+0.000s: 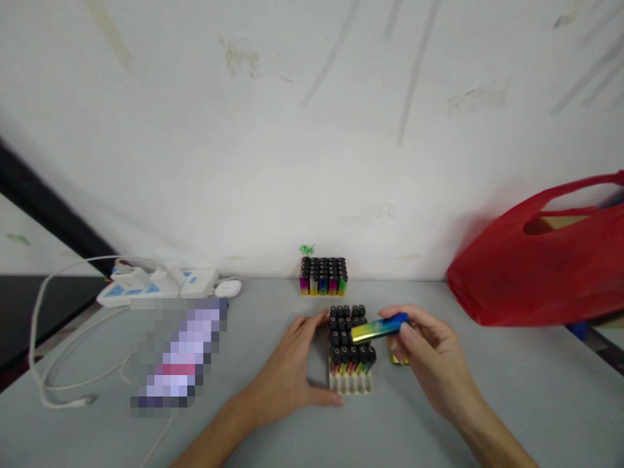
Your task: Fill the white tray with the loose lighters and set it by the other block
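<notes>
My right hand (429, 354) pinches a shiny lighter (377, 329), blue at the finger end fading to yellow at the other. It is held nearly level above the right side of a pale ridged tray (350, 385). Black-topped lighters (353, 356) with colourful bodies stand upright in rows in this tray; its nearest row of slots shows bare. My left hand (290, 367) spans the tray's left side, thumb at the near edge and fingers by the far left corner. A yellow shiny item (400, 359) lies partly hidden beneath my right hand.
A second block of upright lighters (324, 278) stands at the wall. On the left are a power strip (158, 286), white cable (36, 325), white earbud case (229, 288) and a blurred phone-like device (182, 354). A red bag (526, 266) sits at right on the grey table (390, 429).
</notes>
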The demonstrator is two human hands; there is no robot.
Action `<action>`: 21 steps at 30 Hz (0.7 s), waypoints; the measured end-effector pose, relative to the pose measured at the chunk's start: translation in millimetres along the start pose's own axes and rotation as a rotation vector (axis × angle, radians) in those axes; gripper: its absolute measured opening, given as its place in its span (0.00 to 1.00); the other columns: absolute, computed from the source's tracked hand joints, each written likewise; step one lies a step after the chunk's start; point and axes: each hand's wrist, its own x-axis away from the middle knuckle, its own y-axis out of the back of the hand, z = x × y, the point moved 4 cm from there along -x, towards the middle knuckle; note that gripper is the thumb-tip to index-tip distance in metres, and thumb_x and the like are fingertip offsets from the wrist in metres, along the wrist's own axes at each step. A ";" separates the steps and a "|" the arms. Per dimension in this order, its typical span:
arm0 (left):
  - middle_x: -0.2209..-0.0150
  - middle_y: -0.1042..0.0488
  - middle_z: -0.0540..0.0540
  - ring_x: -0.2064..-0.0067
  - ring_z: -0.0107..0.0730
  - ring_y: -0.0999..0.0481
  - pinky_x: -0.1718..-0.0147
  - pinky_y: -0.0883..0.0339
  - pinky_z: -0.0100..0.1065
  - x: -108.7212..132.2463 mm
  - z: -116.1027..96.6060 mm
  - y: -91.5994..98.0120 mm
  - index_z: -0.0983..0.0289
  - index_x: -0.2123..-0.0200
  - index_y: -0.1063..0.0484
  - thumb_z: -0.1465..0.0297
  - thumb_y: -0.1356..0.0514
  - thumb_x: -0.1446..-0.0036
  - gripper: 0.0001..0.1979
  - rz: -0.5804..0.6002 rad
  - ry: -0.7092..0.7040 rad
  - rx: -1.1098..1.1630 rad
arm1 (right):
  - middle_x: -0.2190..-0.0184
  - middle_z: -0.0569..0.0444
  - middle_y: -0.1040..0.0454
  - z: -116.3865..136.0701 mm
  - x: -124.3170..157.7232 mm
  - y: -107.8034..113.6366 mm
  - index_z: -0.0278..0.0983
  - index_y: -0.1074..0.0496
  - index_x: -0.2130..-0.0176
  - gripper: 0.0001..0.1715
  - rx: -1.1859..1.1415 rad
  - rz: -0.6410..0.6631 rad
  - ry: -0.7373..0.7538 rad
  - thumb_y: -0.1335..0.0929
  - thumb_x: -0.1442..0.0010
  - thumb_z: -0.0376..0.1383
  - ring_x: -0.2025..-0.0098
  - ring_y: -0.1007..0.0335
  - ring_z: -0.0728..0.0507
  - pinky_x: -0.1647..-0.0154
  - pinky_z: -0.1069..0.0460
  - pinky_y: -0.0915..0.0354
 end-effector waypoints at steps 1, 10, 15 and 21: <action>0.29 0.33 0.66 0.28 0.69 0.35 0.27 0.42 0.62 0.0 0.4 -0.2 0.54 0.21 0.44 0.52 0.14 0.61 0.68 0.001 0.000 0.001 | 0.71 0.52 0.24 3.1 2.7 -3.6 0.41 0.13 0.54 0.22 0.054 0.060 0.024 0.20 0.38 0.53 0.70 0.34 0.43 0.69 0.49 0.38; 0.31 0.30 0.64 0.30 0.69 0.32 0.29 0.38 0.60 -0.7 -4.2 1.2 0.53 0.22 0.43 0.53 0.15 0.59 0.66 -0.015 -0.038 0.048 | 0.61 0.52 0.15 21.0 18.1 -40.6 0.49 0.13 0.49 0.15 0.515 0.451 0.448 0.18 0.37 0.43 0.58 0.22 0.39 0.48 0.41 0.31; 0.30 0.30 0.64 0.30 0.68 0.32 0.28 0.39 0.60 -2.4 -5.5 1.2 0.54 0.22 0.42 0.56 0.14 0.60 0.66 -0.023 -0.037 0.037 | 0.60 0.54 0.14 14.2 19.1 -41.6 0.48 0.14 0.51 0.14 0.682 0.522 0.465 0.18 0.37 0.40 0.55 0.21 0.38 0.41 0.39 0.35; 0.30 0.30 0.65 0.31 0.68 0.31 0.29 0.38 0.60 -2.7 -4.5 0.2 0.55 0.22 0.42 0.56 0.14 0.60 0.66 -0.021 -0.053 0.038 | 0.64 0.56 0.15 18.5 21.0 -42.9 0.48 0.15 0.53 0.12 0.763 0.534 0.491 0.19 0.37 0.39 0.56 0.22 0.38 0.40 0.39 0.37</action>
